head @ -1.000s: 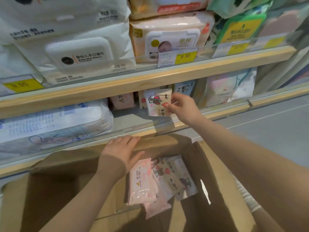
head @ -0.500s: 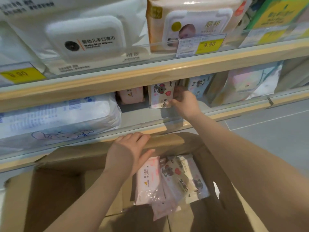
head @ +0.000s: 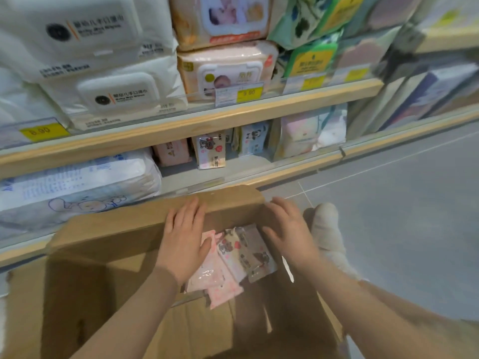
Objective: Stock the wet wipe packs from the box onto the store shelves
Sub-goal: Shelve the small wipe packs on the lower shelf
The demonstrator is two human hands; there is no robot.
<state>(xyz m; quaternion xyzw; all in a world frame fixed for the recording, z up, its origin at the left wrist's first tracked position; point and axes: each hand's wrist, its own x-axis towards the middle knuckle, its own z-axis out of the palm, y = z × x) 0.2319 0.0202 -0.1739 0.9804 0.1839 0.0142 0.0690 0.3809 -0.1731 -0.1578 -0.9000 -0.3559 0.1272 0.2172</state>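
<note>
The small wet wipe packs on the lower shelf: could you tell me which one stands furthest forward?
The cream bear-print pack in the middle stands furthest forward; the pink pack to its left and the blue panda pack to its right sit further back.

We cannot read the blurred price tags (head: 248, 93); the left hand (head: 184, 242) covers part of the pink packs (head: 215, 275); the box (head: 77, 294) runs off the lower edge.
</note>
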